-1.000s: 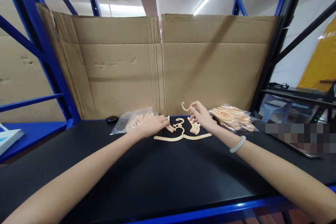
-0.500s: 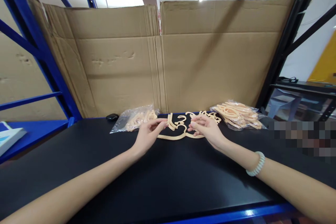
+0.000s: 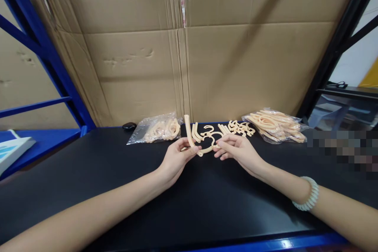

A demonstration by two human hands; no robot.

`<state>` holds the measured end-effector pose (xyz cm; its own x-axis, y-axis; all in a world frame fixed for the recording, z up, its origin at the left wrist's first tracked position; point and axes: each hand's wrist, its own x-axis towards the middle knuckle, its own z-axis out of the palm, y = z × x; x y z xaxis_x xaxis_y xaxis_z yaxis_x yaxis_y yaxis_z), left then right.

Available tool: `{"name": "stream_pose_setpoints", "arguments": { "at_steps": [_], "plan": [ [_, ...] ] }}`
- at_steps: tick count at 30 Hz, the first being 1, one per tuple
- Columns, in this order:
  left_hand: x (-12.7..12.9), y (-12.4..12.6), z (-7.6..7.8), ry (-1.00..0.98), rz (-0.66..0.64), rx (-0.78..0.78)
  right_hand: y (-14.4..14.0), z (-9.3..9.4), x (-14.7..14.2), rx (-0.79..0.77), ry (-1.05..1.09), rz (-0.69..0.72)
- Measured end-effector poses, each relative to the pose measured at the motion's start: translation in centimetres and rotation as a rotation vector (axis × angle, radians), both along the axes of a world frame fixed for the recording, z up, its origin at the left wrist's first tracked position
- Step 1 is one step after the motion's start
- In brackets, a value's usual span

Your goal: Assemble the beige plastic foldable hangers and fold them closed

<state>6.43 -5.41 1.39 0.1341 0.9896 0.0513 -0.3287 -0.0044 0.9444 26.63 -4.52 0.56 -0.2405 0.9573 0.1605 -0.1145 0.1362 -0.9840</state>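
Black worktop point(image 3: 88, 173), cardboard wall at rear. Peach plastic hanger point(image 3: 203, 147) raised just above worktop centre, betw. both hands. Left hand point(image 3: 177, 157) fingers pinch its arm; right hand point(image 3: 236, 150) fingers pinch opp. end. Looks light, stiff, prob. brittle; best gripped nr the hook.

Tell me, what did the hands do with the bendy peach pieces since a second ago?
The left hand picked up a curved peach arm piece that lay flat on the black table; it now stands up in the fingers. The right hand, which held a small hook up high, came down and now pinches the hook piece, joined to it. The two bags of parts and the loose pieces stayed put.
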Motion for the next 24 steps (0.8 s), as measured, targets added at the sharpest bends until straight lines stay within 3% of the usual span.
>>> {"name": "stream_pose_setpoints", "arguments": {
  "at_steps": [7, 14, 19, 24],
  "plan": [
    [0.0, -0.1, -1.4, 0.102, -0.085, 0.139, -0.4, 0.3, -0.2, 0.031, -0.012, 0.026],
    [0.3, 0.0, -1.4, 0.183, -0.109, 0.238, 0.0, 0.0, -0.1, 0.080, -0.013, -0.018],
    [0.2, -0.3, -1.4, 0.241, -0.107, 0.253, 0.0, -0.2, -0.1, 0.110, -0.032, 0.066],
    [0.3, -0.4, -1.3, 0.296, -0.114, 0.304, -0.6, -0.1, -0.4, 0.002, -0.017, 0.186]
  ]
}}
